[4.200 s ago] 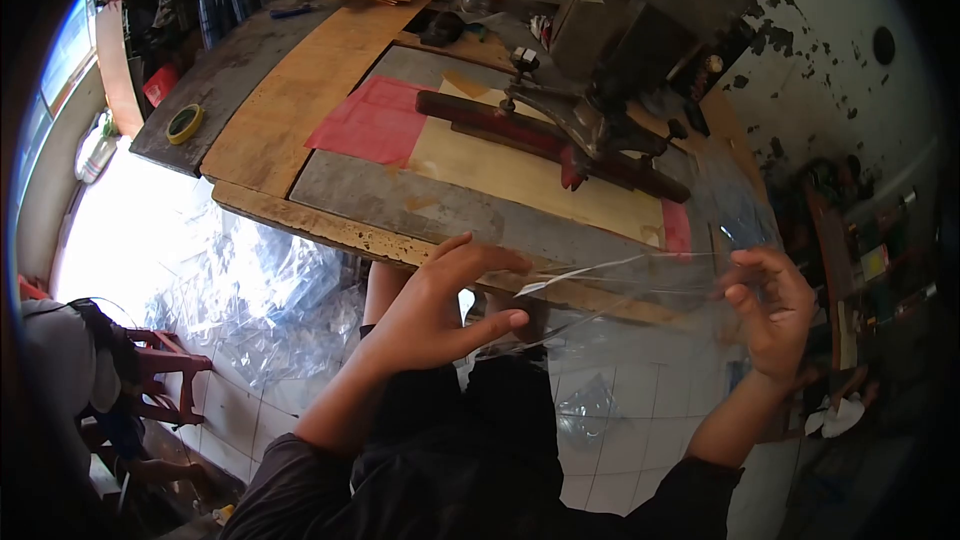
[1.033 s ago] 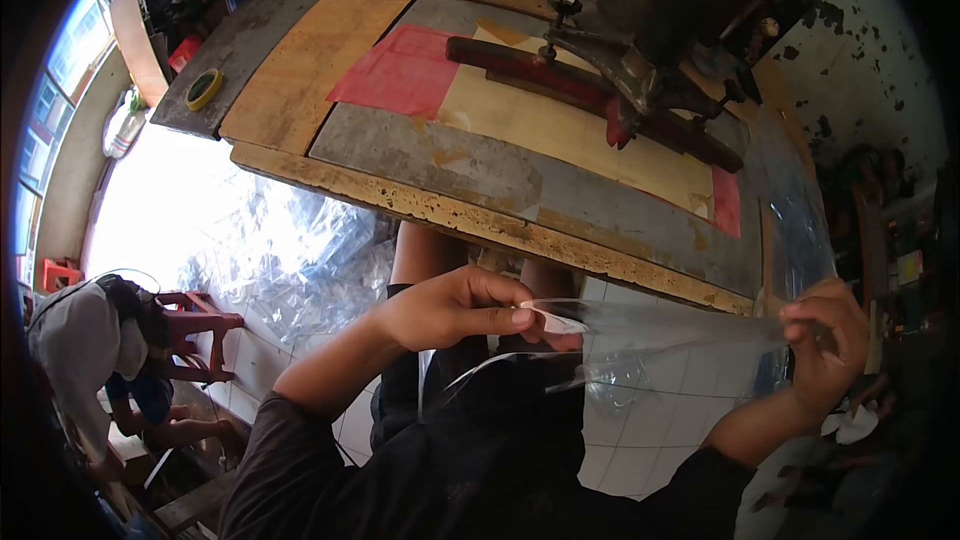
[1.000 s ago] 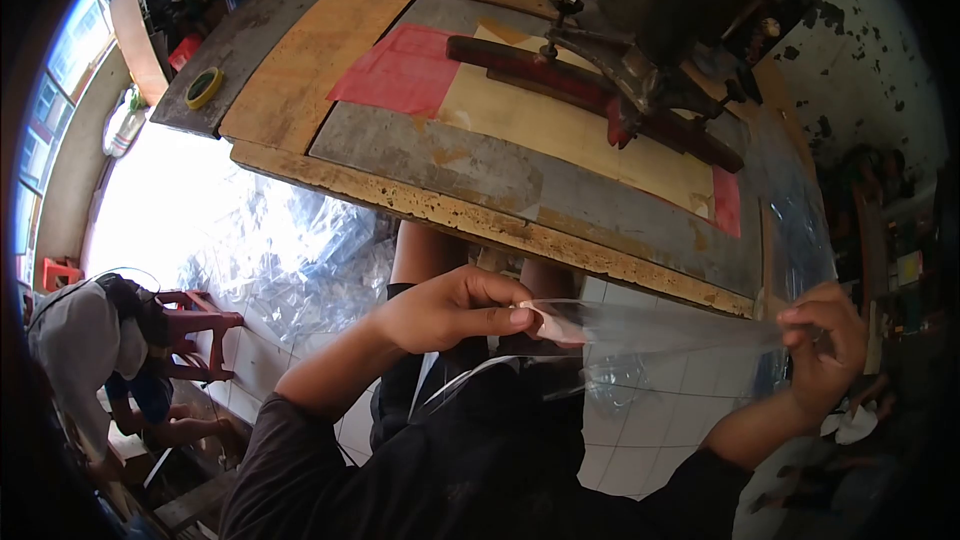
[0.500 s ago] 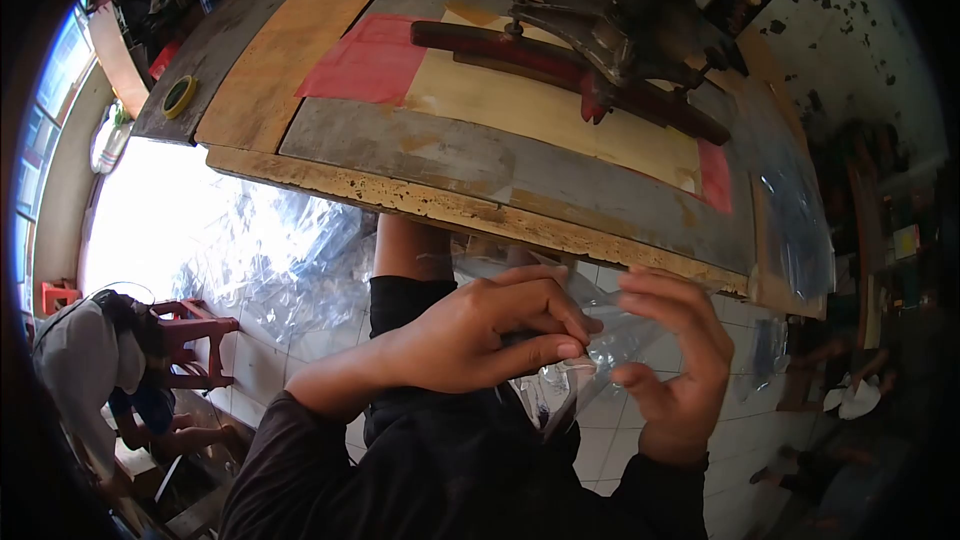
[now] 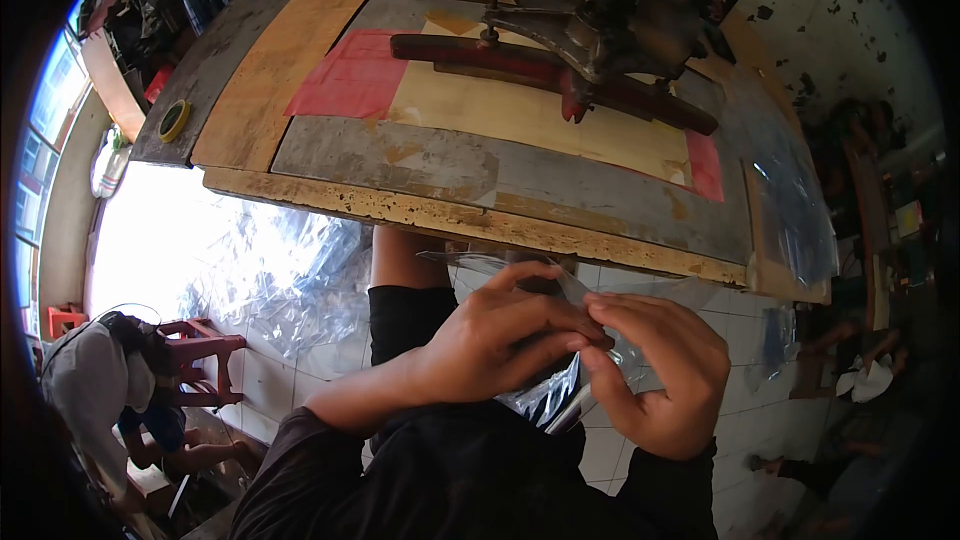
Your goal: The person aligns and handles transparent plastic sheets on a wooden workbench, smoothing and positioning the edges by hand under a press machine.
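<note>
Clear plastic film (image 5: 552,392) is bunched between my hands above my lap, and its thin sheet spreads out behind the fingers. My left hand (image 5: 510,332) is closed, pinching the film between thumb and fingers. Against those fingertips, my right hand (image 5: 660,368) brings its thumb and fingers together on the same film. The exact pinch point is hidden by the fingers.
Ahead stands a worktable (image 5: 450,220) with a worn wooden front edge. A metal press bar (image 5: 550,80) sits over yellow and red sheets on it. A tape roll (image 5: 174,120) lies at left. Plastic scraps (image 5: 300,280) cover the floor; people sit at both sides.
My right hand has moved left to my left fingertips, and its spread fingers have closed in on the film. My left hand keeps its pinch. The view has shifted slightly.
</note>
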Tool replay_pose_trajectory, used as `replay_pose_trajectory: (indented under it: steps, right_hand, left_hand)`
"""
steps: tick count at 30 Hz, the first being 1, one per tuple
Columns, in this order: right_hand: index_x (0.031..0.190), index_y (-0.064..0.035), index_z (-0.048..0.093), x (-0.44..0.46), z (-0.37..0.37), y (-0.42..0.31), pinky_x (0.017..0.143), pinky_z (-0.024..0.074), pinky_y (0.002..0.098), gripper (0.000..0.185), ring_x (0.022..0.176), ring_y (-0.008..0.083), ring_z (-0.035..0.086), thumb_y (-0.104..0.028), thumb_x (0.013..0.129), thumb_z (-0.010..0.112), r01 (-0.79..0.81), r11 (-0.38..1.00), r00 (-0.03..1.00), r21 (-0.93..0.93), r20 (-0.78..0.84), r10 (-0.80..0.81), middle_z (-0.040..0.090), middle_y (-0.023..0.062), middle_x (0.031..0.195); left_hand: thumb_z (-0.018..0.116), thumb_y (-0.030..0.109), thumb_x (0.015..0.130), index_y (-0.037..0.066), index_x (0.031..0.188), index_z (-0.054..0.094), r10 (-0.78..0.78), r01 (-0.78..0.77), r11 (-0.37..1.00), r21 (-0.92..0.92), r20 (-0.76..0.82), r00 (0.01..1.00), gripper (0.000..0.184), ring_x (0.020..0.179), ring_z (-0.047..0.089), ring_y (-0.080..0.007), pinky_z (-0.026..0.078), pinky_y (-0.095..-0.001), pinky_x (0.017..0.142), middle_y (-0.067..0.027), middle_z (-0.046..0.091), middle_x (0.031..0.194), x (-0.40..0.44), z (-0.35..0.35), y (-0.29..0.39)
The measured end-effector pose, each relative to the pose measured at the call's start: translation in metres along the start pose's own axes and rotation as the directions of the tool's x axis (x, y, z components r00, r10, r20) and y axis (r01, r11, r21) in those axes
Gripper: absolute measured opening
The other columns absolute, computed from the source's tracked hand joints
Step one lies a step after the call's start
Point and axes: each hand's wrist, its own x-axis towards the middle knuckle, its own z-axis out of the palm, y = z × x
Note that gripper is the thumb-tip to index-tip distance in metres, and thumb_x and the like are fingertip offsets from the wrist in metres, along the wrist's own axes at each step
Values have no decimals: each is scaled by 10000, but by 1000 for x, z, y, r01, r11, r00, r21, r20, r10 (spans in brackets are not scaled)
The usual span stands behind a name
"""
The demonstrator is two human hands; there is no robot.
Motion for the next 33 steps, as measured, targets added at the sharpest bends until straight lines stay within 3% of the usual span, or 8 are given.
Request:
replay_pose_trajectory:
  steps: [12,15,16,19,21,25,30,33]
  right_hand:
    - [1023,9,790,10,-26,-22,642,591,329,211,747,233,760,-14,825,860,-59,997,996,50,-69,62,768,123,900]
    - [986,23,796,11,-36,-24,631,549,280,188,746,190,751,43,805,843,-105,980,984,167,-123,126,763,134,838]
    - [986,23,796,12,-40,-22,631,549,280,188,746,190,751,43,805,843,-100,981,985,165,-126,121,763,134,838]
    - [953,44,784,12,-56,-21,645,530,279,155,722,197,720,24,804,821,-62,977,988,204,-128,90,754,159,828]
    - [941,41,778,9,-56,-17,645,520,275,141,723,190,709,-10,814,812,-72,973,966,218,-226,122,750,158,826]
    - [891,45,725,10,-54,-16,662,498,274,141,690,161,642,-89,848,740,-218,907,857,361,-374,355,701,131,796]
    - [992,35,690,2,-62,15,651,483,262,200,660,135,607,-159,943,692,-366,767,797,527,-247,550,665,94,788]
    - [1055,15,682,2,-64,57,641,491,264,221,655,121,605,-201,1007,671,-403,722,768,562,-221,601,674,76,816]
  left_hand:
    - [899,158,830,90,1015,757,165,-139,934,329,-54,985,243,803,691,-188,494,-360,816,0,730,899,10,-18,23]
    - [985,230,648,191,906,845,109,3,858,514,-188,976,297,991,572,-246,474,-382,871,-40,573,1022,3,-23,18]
    - [986,228,658,180,897,826,107,35,855,517,-241,965,291,1124,589,-284,486,-407,916,-89,617,1199,1,-25,15]
    - [981,223,684,141,890,787,165,24,808,589,-265,950,295,1173,635,-302,509,-423,918,-121,661,1289,8,-44,22]
    - [958,188,736,103,883,737,-53,38,919,392,26,998,278,1106,714,-287,541,-423,904,-117,745,1188,0,-63,13]
    - [905,106,842,73,904,725,-136,108,949,297,77,988,194,810,772,-192,566,-304,695,-50,784,871,-1,-86,22]
    - [924,134,841,44,985,743,-150,114,965,236,139,979,248,744,777,-150,526,-264,591,-71,801,901,15,-119,31]
    - [963,186,805,40,1070,766,-304,258,938,233,189,934,362,734,736,-98,512,-221,616,-46,786,923,38,-132,24]
